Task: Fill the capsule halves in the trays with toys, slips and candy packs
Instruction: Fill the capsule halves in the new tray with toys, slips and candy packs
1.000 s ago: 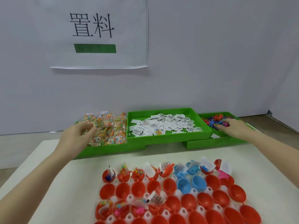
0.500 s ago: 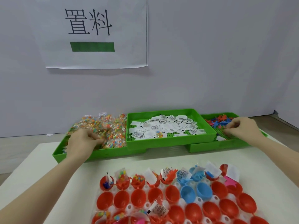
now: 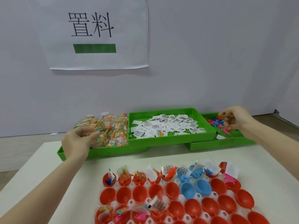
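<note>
Both hands in trays: left hand (image 3: 77, 141) on candy packs (image 3: 110, 130), right hand (image 3: 234, 117) on toys (image 3: 218, 122).

Pale grey wall (image 3: 210, 54) in even, soft light, white paper sign (image 3: 98, 33) with two black characters above a green bar, white worktop (image 3: 40, 162) below, beige floor strip (image 3: 24, 143) beyond its far edge

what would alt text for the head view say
A person's left hand grips candy packs in one green tray while the right hand pinches small toys in another; slips fill the middle tray, and red and blue capsule halves lie nearest.
</note>
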{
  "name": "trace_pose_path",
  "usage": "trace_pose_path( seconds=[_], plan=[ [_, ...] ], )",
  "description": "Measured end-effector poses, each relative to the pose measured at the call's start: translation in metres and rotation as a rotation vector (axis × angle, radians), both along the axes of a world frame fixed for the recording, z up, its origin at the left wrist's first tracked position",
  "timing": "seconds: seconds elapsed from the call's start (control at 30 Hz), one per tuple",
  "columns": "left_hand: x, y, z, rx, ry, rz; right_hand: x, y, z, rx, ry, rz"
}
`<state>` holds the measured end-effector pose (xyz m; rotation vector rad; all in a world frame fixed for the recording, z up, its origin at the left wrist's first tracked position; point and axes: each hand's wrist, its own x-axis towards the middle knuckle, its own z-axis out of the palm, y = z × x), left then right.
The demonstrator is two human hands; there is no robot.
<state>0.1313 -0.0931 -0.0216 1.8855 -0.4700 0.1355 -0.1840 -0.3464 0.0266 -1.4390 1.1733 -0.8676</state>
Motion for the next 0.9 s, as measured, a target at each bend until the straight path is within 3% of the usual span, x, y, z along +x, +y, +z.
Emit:
trace_pose_path(
  seconds=[0.17, 0.37, 0.53, 0.7, 0.9],
  plan=[
    [-0.008, 0.004, 0.006, -0.109, -0.022, 0.114, 0.026, 0.016, 0.012, 0.071, -0.125, 0.031],
    [-0.007, 0.010, 0.005, -0.187, 0.073, 0.021, 0.059, 0.034, 0.008, -0.520, 0.464, 0.301],
    [-0.020, 0.018, 0.017, -0.475, 0.268, 0.079, 0.077, 0.043, 0.001, -0.611, 0.785, 0.508],
    [-0.066, 0.038, 0.039, -0.675, 0.383, -0.174, 0.086, 0.044, -0.002, -0.595, 0.943, 0.465],
    [-0.121, 0.057, 0.061, -0.505, 0.423, -0.590, 0.082, 0.046, -0.011, -0.681, 0.894, 0.373]
  ],
)
